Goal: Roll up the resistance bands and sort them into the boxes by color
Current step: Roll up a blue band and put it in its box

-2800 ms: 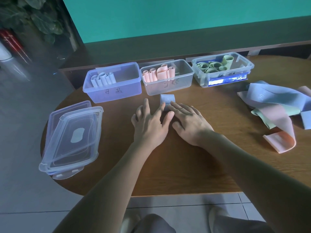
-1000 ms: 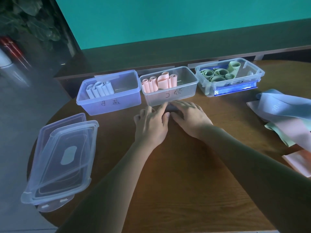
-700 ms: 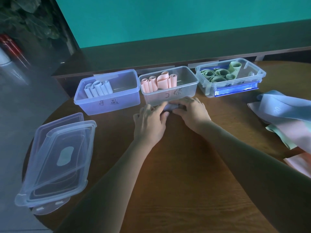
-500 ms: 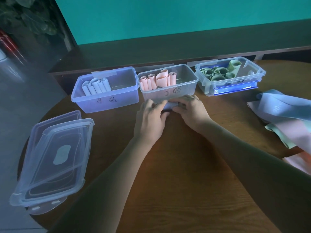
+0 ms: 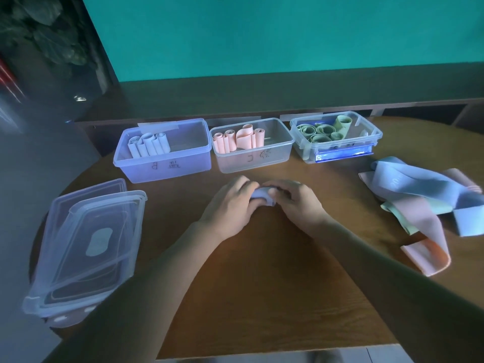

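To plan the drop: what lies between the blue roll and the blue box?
Head view: only bare brown wooden table separates the rolled blue band from the blue plastic box.

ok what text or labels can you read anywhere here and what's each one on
"B": handwritten on the front of the left box, followed by characters too blurred to read.
"C": handwritten on the front of the middle box, followed by a character too blurred to read.
Pale print, perhaps numerals, on the loose blue band: too faint to read.
Blue label on the right box: no text legible.
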### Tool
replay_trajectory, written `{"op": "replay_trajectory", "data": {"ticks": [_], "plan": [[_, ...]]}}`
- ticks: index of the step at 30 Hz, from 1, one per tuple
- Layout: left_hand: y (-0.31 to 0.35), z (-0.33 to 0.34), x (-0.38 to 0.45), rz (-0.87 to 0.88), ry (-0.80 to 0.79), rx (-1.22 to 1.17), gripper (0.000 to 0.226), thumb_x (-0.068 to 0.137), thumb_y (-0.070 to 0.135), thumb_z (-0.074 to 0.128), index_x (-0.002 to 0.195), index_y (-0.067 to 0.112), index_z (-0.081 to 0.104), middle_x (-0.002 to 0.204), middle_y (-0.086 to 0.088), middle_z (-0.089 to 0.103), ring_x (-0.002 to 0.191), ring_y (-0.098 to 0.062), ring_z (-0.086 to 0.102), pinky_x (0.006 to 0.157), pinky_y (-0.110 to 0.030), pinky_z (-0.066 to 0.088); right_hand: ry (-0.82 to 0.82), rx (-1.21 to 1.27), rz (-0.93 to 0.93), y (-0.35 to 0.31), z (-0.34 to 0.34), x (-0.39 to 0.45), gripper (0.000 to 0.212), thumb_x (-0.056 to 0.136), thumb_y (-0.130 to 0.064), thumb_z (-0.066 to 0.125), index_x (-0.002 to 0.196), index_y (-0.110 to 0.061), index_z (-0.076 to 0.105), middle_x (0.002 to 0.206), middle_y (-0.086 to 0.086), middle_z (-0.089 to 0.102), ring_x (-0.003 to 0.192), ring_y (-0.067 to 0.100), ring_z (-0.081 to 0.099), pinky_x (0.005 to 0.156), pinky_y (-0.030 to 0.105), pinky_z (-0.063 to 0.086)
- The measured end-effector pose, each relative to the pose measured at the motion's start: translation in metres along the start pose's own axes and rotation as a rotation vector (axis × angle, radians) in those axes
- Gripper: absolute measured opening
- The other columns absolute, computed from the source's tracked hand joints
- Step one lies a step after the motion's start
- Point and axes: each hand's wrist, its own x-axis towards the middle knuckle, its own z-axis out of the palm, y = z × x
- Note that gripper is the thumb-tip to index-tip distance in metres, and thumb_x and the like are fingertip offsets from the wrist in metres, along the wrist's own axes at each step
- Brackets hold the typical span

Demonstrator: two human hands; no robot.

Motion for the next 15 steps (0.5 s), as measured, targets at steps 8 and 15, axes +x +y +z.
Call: {"op": "replay_trajectory", "data": {"ticks": [8, 15], "plan": [[0.013, -0.037, -0.046, -0.084, -0.09, -0.135, 0.042, 0.097, 0.046, 0.057, 0.115, 0.009, 0.066, 0.105, -0.004, 0.057, 0.09, -0.019, 0.058, 0.076, -0.032, 0.049, -0.122, 0.317, 0.051, -0.03, -0.003, -0.036, 0.031, 0.09, -0.036, 0.075, 0.117, -0.021, 0.073, 0.104, -0.004, 0.076, 0.099, 0.016, 0.071, 0.093, 0.043, 0.056], [0.006, -0.096, -0.077, -0.232, -0.087, -0.262, 0.038, 0.097, 0.045, 0.059, 0.087, 0.009, 0.061, 0.081, -0.001, 0.051, 0.071, -0.013, 0.043, 0.062, -0.027, 0.027, -0.237, 0.464, -0.045, -0.092, -0.001, -0.041, 0.022, 0.087, -0.013, 0.078, 0.108, -0.009, 0.076, 0.095, 0.014, 0.075, 0.078, 0.011, 0.063, 0.077, 0.025, 0.052]]}}
